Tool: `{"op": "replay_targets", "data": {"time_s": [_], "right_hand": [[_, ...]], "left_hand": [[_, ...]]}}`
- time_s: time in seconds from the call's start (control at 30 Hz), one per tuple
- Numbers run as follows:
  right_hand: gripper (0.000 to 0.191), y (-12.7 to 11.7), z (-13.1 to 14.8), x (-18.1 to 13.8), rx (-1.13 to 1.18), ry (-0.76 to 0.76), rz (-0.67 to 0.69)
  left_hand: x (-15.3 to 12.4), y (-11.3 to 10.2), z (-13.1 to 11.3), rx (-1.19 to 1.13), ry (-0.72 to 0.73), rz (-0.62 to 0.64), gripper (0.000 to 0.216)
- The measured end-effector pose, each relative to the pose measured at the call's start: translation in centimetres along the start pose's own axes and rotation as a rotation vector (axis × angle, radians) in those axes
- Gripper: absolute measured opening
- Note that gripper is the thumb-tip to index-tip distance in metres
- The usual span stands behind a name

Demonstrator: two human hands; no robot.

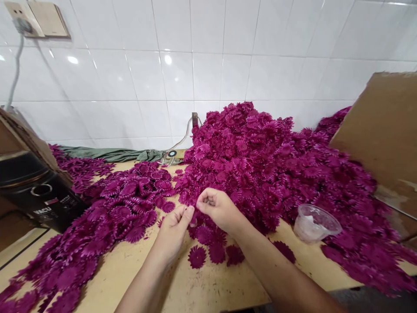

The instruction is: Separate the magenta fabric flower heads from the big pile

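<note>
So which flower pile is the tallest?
The purple heap beyond the right hand: it rises high in front of the wall, while the heaps near the black container lie lower.

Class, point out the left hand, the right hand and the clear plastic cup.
Left hand (173,228), head view: back, near thumb.
Right hand (223,211), head view: back, near thumb.
Clear plastic cup (305,231), head view: outer wall.

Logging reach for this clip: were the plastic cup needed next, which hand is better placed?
Probably the right hand: it is nearer the plastic cup, which sits on that side, while the left hand would likely reach across the right forearm.
</note>
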State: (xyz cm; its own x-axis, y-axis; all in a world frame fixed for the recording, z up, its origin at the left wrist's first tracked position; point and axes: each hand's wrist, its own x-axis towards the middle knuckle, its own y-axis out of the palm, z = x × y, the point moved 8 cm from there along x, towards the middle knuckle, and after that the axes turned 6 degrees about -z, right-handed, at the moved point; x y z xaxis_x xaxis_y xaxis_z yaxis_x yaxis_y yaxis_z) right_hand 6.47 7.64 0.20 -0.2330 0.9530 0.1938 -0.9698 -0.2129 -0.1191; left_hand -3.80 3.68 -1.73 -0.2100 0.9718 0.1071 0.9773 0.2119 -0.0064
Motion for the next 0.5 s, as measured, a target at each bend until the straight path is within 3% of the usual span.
{"op": "replay_targets", "data": {"time_s": [0.13,0.2,0.37,0.43,0.5], "right_hand": [[0.008,-6.2,-0.6,1.9,-0.136,-0.034,-0.446],[0.006,-8.3,-0.8,2.5,-0.183,-0.047,-0.546],[0.012,-8.3,0.7,1.8,-0.301,-0.153,-0.550],[0.012,-6.5,2.6,0.5,-0.410,-0.270,-0.508],[0.011,-4.0,4.0,-0.7,-0.477,-0.362,-0.368]], "left_hand": [[-0.7,-0.5,-0.5,0.074,0.056,0.007,0.036],[-0.9,-0.7,-0.6,0.043,0.050,0.027,0.030],[-0.5,-0.5,-0.4,-0.031,0.020,0.057,0.025],[-0.3,-0.4,-0.2,-0.021,0.020,0.041,0.027],[-0.1,-0.4,0.0,-0.026,0.018,0.017,0.032]]}}
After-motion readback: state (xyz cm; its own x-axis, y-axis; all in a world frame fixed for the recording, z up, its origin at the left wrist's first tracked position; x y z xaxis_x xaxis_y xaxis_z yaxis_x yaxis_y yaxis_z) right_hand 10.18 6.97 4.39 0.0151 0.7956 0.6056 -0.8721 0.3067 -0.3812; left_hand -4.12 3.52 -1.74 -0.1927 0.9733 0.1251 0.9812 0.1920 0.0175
